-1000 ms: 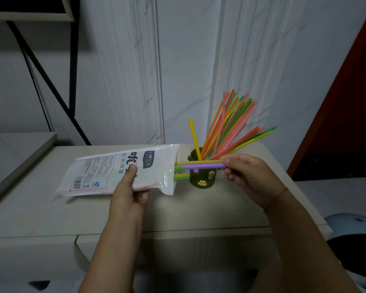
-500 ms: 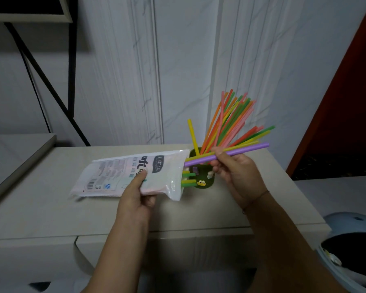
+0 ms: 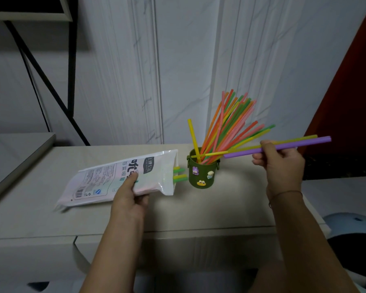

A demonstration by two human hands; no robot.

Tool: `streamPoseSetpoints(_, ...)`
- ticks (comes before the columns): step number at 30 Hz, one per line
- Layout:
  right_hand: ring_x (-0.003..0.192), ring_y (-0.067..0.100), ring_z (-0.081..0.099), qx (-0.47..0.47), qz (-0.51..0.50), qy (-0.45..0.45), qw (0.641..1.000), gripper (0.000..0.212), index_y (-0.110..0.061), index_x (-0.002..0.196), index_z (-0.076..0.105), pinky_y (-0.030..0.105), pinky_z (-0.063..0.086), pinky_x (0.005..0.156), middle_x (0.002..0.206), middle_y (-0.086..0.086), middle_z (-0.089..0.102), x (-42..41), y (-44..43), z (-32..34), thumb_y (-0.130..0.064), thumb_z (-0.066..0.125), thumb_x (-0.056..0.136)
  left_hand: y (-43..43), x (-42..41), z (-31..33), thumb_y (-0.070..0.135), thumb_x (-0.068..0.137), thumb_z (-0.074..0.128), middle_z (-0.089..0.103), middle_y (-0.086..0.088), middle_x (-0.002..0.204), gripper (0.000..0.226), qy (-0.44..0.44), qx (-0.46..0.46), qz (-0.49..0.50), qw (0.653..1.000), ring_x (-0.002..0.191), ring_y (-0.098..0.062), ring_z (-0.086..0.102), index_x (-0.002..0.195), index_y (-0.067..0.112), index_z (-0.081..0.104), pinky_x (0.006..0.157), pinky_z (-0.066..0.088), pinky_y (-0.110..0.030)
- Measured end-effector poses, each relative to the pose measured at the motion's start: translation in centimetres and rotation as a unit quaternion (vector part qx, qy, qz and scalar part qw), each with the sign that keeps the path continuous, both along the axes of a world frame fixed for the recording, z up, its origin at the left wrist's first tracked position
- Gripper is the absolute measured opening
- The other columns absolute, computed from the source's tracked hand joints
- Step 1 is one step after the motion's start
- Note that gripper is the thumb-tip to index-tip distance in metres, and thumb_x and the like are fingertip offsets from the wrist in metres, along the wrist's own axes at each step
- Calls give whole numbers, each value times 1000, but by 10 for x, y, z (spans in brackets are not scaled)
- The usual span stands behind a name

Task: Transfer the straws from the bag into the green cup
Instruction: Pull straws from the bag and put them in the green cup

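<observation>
My left hand [image 3: 131, 199] grips the white printed plastic bag [image 3: 106, 180]; my right hand [image 3: 281, 163] pinches a purple plastic straw [image 3: 304, 143] and a yellow plastic straw [image 3: 304, 138] by the round dark-green cup [image 3: 201, 176].

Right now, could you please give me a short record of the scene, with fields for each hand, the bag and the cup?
Left hand: grips the bag near its open end
Right hand: pinches a purple straw and a yellow straw, both clear of the bag
Held straws: nearly level, left ends by the green cup mouth
Green cup: upright on the table, holding many coloured straws that lean right
Bag: mouth faces the cup; green straw ends poke out
</observation>
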State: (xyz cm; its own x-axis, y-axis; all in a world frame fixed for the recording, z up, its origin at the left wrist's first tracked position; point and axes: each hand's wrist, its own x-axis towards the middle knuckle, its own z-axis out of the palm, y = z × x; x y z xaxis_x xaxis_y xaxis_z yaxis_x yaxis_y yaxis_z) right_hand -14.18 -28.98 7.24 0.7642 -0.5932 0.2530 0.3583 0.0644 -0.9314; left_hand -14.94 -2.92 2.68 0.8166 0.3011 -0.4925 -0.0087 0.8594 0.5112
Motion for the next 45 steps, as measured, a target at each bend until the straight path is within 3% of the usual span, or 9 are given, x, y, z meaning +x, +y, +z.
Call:
streamPoseSetpoints(7,49,6,62,-71,-68,-22,995,10,-19,79,61,20,56,54,60,-1,62,-8,6,7,-14,58,88,-2,-1,0,1,85,63,68,1,89,20,-2,-2,-2,1000,78,-13,65,90,19,58,53,57,-31)
streamPoseSetpoints(12,46,6,62,-109,-29,3,994,9,-6,85,60,21,57,55,59,1,62,2,30,0,-13,58,89,-4,0,-1,1,85,63,68,0,90,19,-3,1,-7,1000,79,-13,65,90,18,58,55,57,-32)
streamPoseSetpoints(20,47,-1,62,-204,26,63,977,5,-10,84,60,15,55,59,62,-2,64,31,53,-26,-14,63,87,-5,-1,-2,1,84,64,68,1,82,17,5,9,-17,1000,76,-13,65,86,18,60,51,57,-29)
streamPoseSetpoints(22,45,-1,61,-208,40,93,973,5,-8,84,61,15,55,56,63,4,64,35,56,-32,-12,64,86,-5,-1,-2,0,84,64,68,0,87,18,1,8,-18,1000,77,-13,65,88,17,59,54,57,-31)
streamPoseSetpoints(25,50,15,61,-244,48,142,958,15,-6,75,59,30,56,60,60,5,60,38,59,-40,-16,66,84,-6,-2,-2,0,84,63,68,-1,90,20,-2,6,-21,1000,79,-14,66,96,16,60,55,57,-32)
streamPoseSetpoints(28,57,13,53,-286,45,164,943,18,-12,71,57,24,39,63,55,-6,50,39,60,-42,-20,69,80,-8,-3,-3,-1,84,64,69,-2,96,34,-7,6,-17,1000,83,-15,67,113,16,58,58,58,-34)
streamPoseSetpoints(36,50,14,55,-190,40,113,974,16,-6,77,60,28,50,61,56,5,58,28,53,-30,-19,64,86,-9,-5,0,2,83,66,70,-4,107,47,-10,10,-5,1000,83,-15,68,126,16,56,57,59,-33)
streamPoseSetpoints(41,50,21,56,-128,106,136,977,13,5,87,57,29,52,56,60,12,59,27,56,-30,-8,60,88,-13,-7,1,4,82,69,71,-2,106,40,-22,16,-16,1000,87,-14,69,119,17,60,63,60,-33)
streamPoseSetpoints(45,36,8,53,-51,167,196,965,17,2,86,53,20,47,41,61,14,57,19,56,-28,-14,59,90,-15,-8,3,5,82,69,72,-1,104,37,-40,33,-6,999,88,-13,70,115,19,60,72,59,-35)
